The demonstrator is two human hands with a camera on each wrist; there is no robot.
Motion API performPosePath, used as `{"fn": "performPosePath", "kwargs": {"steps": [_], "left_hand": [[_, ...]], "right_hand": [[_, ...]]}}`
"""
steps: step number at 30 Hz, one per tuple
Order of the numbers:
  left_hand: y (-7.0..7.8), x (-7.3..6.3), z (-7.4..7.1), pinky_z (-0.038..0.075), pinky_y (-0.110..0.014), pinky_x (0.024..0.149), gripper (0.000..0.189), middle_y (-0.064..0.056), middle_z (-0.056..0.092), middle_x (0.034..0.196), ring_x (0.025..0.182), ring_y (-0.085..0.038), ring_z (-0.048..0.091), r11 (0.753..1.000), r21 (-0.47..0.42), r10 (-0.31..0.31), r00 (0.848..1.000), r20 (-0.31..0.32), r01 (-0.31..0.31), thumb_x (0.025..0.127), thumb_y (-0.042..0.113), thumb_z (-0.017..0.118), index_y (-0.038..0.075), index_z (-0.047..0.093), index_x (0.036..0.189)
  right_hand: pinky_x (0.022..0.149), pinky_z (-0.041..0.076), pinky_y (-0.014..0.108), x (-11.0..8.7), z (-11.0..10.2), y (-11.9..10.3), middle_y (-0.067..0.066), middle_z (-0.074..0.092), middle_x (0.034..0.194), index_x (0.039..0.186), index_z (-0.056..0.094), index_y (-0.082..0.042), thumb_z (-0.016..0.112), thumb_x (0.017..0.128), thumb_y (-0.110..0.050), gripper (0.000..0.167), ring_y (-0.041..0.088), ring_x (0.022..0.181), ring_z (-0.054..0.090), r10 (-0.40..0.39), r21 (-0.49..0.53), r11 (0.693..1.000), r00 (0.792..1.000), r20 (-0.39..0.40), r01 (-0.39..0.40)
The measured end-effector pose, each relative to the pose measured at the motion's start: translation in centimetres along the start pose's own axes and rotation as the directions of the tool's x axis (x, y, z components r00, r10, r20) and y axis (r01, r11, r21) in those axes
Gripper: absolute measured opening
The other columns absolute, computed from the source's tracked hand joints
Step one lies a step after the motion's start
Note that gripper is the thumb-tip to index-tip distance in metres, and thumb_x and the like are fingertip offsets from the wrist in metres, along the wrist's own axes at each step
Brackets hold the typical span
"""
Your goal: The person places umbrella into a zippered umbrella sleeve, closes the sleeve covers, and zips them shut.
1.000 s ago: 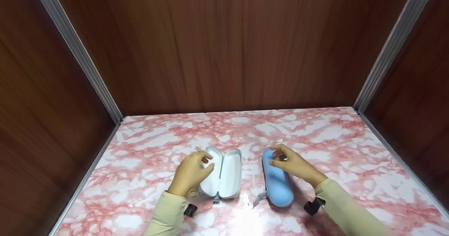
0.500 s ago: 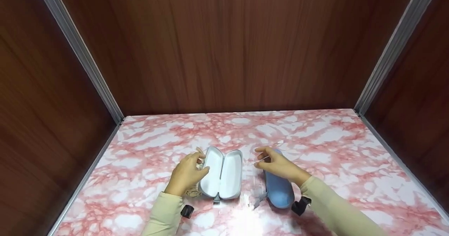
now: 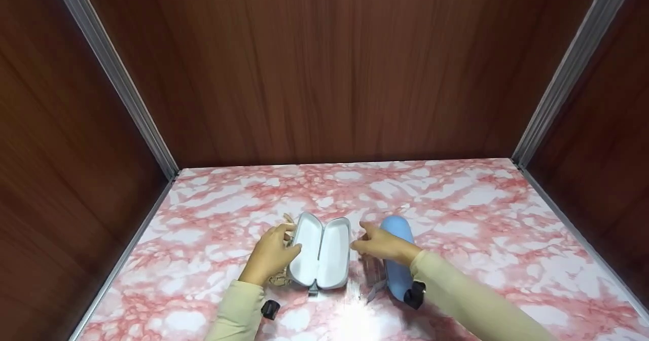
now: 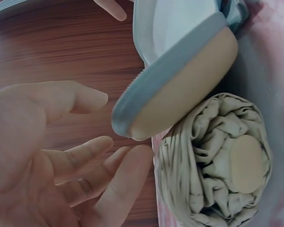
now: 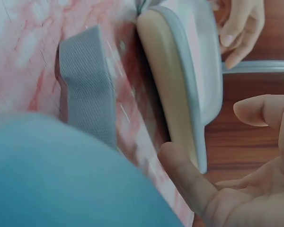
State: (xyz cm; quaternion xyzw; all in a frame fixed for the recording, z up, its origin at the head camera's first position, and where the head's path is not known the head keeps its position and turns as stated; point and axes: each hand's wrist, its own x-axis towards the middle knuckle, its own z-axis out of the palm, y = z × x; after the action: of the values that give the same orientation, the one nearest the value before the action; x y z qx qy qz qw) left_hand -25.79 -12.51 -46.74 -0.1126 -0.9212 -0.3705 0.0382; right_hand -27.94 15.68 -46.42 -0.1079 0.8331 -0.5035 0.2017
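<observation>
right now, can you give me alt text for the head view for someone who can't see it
A white-lined eyeglass case lies open on a pink-and-white marbled table, with a person's left grip at its left half. The right grip reaches across a closed blue eyeglass case toward the open one's right half.

a table (image 3: 431, 184) that was marbled pink and white, an open case (image 3: 333, 252) that lay between left hand (image 3: 268, 255) and right hand (image 3: 381, 243), a cloth bundle (image 4: 217, 161) that sat just beside the left hand, a blue case (image 3: 397, 226) that lay under the right wrist, its grey strap (image 5: 87, 80)
</observation>
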Motion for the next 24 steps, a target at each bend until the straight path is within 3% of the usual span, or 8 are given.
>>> {"fn": "performPosePath", "kwargs": {"steps": [4, 10, 16, 24], "left_hand": [[-0.2, 0.0, 0.2, 0.055, -0.044, 0.080, 0.043, -0.012, 0.063, 0.103, 0.097, -0.029, 0.064, 0.999, -0.012, 0.033, 0.999, -0.007, -0.034, 0.090, 0.014, 0.071, -0.001, 0.060, 0.129], [-0.6, 0.2, 0.5, 0.054, -0.040, 0.072, 0.037, -0.012, 0.064, 0.093, 0.087, -0.028, 0.064, 0.995, 0.018, 0.099, 0.995, -0.034, -0.098, 0.088, 0.004, 0.070, -0.004, 0.062, 0.124], [-0.9, 0.3, 0.7, 0.054, -0.039, 0.074, 0.036, -0.010, 0.062, 0.091, 0.087, -0.025, 0.064, 0.996, 0.017, 0.084, 0.996, -0.026, -0.083, 0.088, 0.001, 0.068, -0.005, 0.063, 0.123], [-0.9, 0.4, 1.0, 0.055, -0.040, 0.073, 0.035, -0.013, 0.063, 0.094, 0.087, -0.026, 0.063, 0.995, 0.041, 0.088, 0.996, -0.016, -0.087, 0.088, 0.001, 0.068, -0.007, 0.062, 0.122]], "right_hand": [[0.088, 0.055, 0.045, 0.5, 0.7, 0.1, 0.019, 0.061, 0.101, 0.155, 0.005, 0.011, 0.064, 0.094, -0.020, 0.091, 0.034, 0.092, 0.065, 0.021, 0.066, 0.998, 1.000, 0.021, -0.023], [0.080, 0.058, 0.042, 1.0, 1.3, 0.1, 0.017, 0.058, 0.110, 0.155, 0.002, 0.010, 0.066, 0.094, -0.017, 0.092, 0.028, 0.086, 0.065, 0.047, 0.114, 0.992, 0.999, 0.009, -0.048], [0.078, 0.059, 0.041, 1.0, 1.7, 0.4, 0.020, 0.060, 0.104, 0.155, -0.002, 0.010, 0.066, 0.092, -0.012, 0.095, 0.024, 0.079, 0.064, 0.045, 0.156, 0.986, 0.998, 0.042, -0.051], [0.077, 0.059, 0.043, 1.2, 2.2, 0.7, 0.020, 0.061, 0.106, 0.154, -0.001, 0.011, 0.068, 0.090, -0.011, 0.097, 0.027, 0.077, 0.067, 0.026, 0.118, 0.992, 0.998, 0.059, -0.033]]}}
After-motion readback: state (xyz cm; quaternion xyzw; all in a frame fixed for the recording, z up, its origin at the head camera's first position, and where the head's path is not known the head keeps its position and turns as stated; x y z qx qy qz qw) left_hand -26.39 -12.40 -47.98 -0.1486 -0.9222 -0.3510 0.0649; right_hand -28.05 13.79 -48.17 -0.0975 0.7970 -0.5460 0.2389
